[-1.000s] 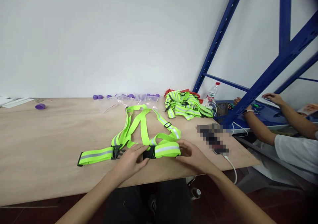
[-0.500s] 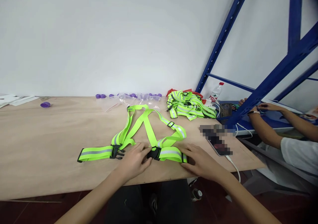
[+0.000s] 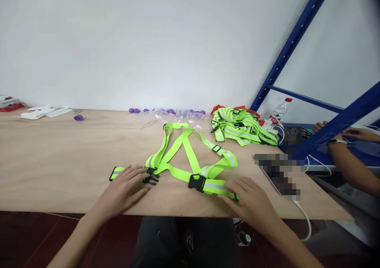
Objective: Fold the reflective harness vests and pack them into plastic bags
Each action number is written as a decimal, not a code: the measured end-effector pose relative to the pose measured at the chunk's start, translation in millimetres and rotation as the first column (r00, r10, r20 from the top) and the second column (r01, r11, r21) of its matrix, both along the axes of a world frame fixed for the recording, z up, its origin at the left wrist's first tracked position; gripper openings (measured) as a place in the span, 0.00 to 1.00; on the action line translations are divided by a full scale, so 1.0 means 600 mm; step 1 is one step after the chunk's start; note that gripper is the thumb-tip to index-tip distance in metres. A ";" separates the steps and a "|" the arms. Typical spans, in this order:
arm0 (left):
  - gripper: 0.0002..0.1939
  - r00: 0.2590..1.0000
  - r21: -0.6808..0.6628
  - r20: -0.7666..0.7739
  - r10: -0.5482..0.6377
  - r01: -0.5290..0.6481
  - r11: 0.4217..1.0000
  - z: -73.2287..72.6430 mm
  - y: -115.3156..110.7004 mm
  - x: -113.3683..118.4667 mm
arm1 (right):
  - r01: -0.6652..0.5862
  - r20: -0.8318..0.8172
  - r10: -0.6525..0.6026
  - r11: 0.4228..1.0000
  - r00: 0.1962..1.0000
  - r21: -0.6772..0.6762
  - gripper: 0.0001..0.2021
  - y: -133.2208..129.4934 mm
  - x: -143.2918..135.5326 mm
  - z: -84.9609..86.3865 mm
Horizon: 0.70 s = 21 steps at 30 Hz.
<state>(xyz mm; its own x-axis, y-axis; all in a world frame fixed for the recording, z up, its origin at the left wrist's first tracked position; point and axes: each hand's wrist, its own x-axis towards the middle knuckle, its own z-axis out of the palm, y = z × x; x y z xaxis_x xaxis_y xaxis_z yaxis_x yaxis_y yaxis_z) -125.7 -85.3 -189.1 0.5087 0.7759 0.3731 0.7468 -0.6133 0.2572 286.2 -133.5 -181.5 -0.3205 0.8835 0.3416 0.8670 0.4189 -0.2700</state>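
Observation:
A neon-yellow reflective harness with silver stripes and black buckles lies spread on the wooden table. My left hand rests over its left waist strap, beside the pronged buckle half; the fingers are stretched out and the thumb is apart from them. On the other side, my right hand has its fingers over the right waist strap and its thumb at the near edge, gripping the strap near its end. Between the hands, the black socket buckle half lies on the table, apart from the pronged half.
More reflective harnesses are heaped at the back right, near a bottle. A phone with a white cable lies at right. Purple rolls and clear bags line the wall. A co-worker's arm shows beyond the blue rack.
My left hand has moved left from the socket buckle to the pronged buckle and left strap. My right hand stays by the right strap. The view has shifted left.

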 end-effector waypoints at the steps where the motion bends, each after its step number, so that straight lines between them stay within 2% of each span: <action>1: 0.17 0.999 -0.046 -0.037 -0.006 0.005 0.999 -0.005 0.004 -0.012 | -0.018 0.041 0.018 1.000 0.999 0.013 0.12 0.000 -0.017 -0.001; 4: 0.18 0.997 -0.110 -0.073 0.015 -0.023 0.994 -0.013 0.014 -0.026 | -0.014 0.116 0.007 0.998 0.993 0.057 0.14 0.003 -0.060 0.004; 7: 0.17 0.996 -0.132 -0.090 0.020 -0.032 0.991 -0.009 0.021 -0.019 | 0.013 0.169 -0.027 0.997 0.985 0.082 0.14 0.016 -0.085 0.014; 9: 0.17 0.994 -0.159 -0.106 0.026 -0.043 0.986 -0.004 0.024 -0.011 | 0.037 0.223 -0.044 0.999 0.974 0.036 0.17 0.027 -0.094 0.016; 12: 0.18 0.993 -0.162 -0.107 0.052 -0.069 0.984 0.000 0.028 -0.001 | 0.056 0.255 -0.025 0.992 0.967 -0.117 0.19 0.041 -0.097 0.004; 16: 0.22 0.998 -0.135 -0.053 0.046 -0.053 0.989 0.001 0.029 0.006 | 0.049 0.105 -0.024 0.969 0.994 -0.243 0.15 0.048 -0.090 -0.020; 21: 0.23 0.995 -0.194 0.069 0.068 -0.054 0.980 0.011 0.028 0.010 | -0.013 -0.121 -0.012 0.978 0.993 -0.206 0.15 0.046 -0.078 -0.025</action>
<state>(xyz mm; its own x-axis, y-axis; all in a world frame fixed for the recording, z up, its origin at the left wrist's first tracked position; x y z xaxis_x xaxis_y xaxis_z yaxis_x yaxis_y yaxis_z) -119.9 -68.7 -182.3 0.4344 0.8654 0.2499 0.7553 -0.5011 0.4225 239.5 -105.6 -196.5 -0.2887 0.9387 0.1882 0.8225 0.3438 -0.4531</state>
